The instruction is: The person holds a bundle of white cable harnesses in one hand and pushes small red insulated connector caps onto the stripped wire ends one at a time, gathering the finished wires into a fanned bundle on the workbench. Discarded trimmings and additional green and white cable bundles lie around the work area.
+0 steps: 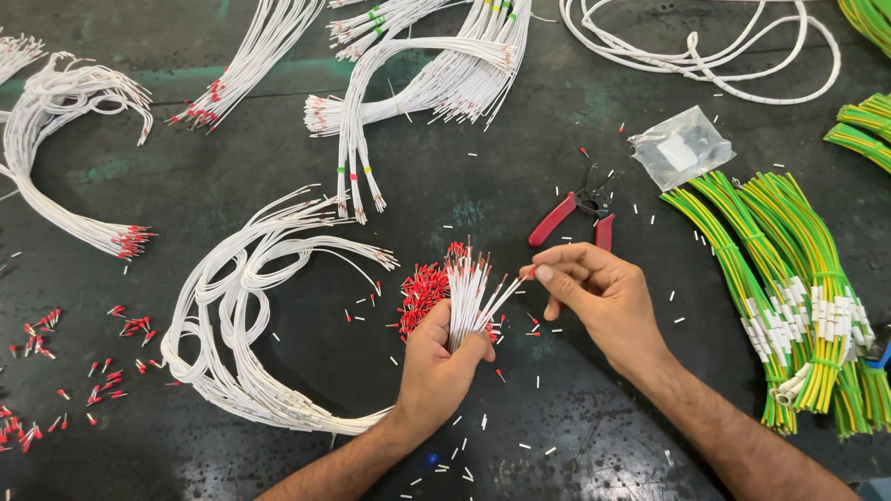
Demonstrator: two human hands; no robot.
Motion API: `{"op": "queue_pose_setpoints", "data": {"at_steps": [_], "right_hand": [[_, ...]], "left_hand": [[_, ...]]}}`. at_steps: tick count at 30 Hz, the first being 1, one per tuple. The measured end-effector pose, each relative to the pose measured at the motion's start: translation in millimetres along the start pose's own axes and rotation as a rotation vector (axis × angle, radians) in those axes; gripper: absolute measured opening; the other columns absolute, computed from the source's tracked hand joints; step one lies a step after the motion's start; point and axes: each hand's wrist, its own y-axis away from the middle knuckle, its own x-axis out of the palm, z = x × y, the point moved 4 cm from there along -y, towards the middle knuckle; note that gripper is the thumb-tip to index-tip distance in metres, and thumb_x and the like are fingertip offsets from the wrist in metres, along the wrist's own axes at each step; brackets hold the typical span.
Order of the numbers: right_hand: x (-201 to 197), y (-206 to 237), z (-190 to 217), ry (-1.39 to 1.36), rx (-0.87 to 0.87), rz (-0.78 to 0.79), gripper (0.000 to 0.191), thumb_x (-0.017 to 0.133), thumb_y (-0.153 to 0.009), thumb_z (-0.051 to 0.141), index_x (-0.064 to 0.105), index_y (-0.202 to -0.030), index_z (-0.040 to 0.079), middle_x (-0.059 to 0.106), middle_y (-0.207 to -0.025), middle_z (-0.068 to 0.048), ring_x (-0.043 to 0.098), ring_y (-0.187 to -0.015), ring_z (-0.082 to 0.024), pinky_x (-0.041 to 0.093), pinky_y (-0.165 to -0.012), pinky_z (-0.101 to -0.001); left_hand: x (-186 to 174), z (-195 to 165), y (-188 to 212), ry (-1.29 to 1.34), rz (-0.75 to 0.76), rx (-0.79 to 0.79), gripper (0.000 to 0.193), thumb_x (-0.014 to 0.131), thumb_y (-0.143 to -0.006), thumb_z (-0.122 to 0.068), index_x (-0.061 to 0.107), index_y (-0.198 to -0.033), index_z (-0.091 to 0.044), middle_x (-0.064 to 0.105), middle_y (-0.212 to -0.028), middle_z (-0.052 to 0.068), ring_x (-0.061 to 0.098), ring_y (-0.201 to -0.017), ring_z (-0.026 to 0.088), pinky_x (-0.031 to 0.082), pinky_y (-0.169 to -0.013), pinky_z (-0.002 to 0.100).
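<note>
Ferrule-fitting step judged in hand. White wire bundle (467, 297) clenched upright in left hand (436, 371) over tabletop (278, 176); red ferrule (529, 273) pinched in right hand (594, 292) at one wire tip. Next: ferrule to be seated fully, careful alignment needed.

Smooth plastic wire jackets on a worn, matt dark bench

The bundle of white plastic-sheathed wires (471, 295) looks smooth and faintly glossy, its stripped tips bare metal; the heap of red plastic ferrules (422, 292) shines slightly. The red-handled cutting pliers (577, 213) have rubbery matt grips and dull dark metal heads. The clear crinkled plastic bag (680, 148) glints. The green-and-yellow striped cables (780, 278) look smooth; the dark tabletop (520, 167) is scuffed, matt, patchy.
</note>
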Motion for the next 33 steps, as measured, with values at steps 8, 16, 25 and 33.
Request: {"op": "queue_pose_setpoints", "data": {"at_steps": [8,16,25,33], "right_hand": [[2.0,1.5,1.2,0.035,-0.015,-0.002,0.02,0.068,-0.095,0.01,0.071,-0.11,-0.002,0.079,-0.101,-0.014,0.063,-0.065,-0.009,0.054,-0.06,-0.0252],[3.3,1.5,4.0,0.091,-0.022,-0.032,0.021,0.069,-0.094,0.011,0.073,-0.11,-0.002,0.081,-0.099,-0.013,0.065,-0.065,-0.008,0.055,-0.058,-0.024],[2.4,2.7,6.7,0.164,-0.018,-0.054,0.021,0.071,-0.093,0.012,0.074,-0.11,0.0,0.081,-0.096,-0.01,0.065,-0.064,-0.007,0.054,-0.058,-0.0228],[2.3,2.5,7.7,0.187,-0.036,-0.058,0.021,0.071,-0.093,0.013,0.075,-0.111,0.001,0.081,-0.096,-0.009,0.065,-0.066,-0.006,0.054,-0.058,-0.0219]], "left_hand": [[0.6,-0.8,0.5,0.009,0.013,0.019,0.016,0.057,-0.09,0.001,0.062,-0.105,0.0,0.067,-0.079,0.002,0.059,-0.069,0.004,0.047,-0.061,0.022],[0.0,-2.6,0.7,-0.023,0.007,0.009,0.016,0.058,-0.09,0.0,0.063,-0.105,0.0,0.068,-0.078,0.002,0.058,-0.068,0.004,0.045,-0.059,0.022],[-0.4,-2.4,0.6,-0.05,-0.003,-0.014,0.016,0.059,-0.091,-0.001,0.063,-0.106,0.0,0.069,-0.078,0.001,0.058,-0.067,0.004,0.045,-0.059,0.022],[-0.4,-2.1,0.2,-0.042,-0.001,-0.004,0.017,0.059,-0.09,-0.001,0.064,-0.106,0.0,0.069,-0.078,0.001,0.058,-0.066,0.003,0.045,-0.058,0.021]]}}
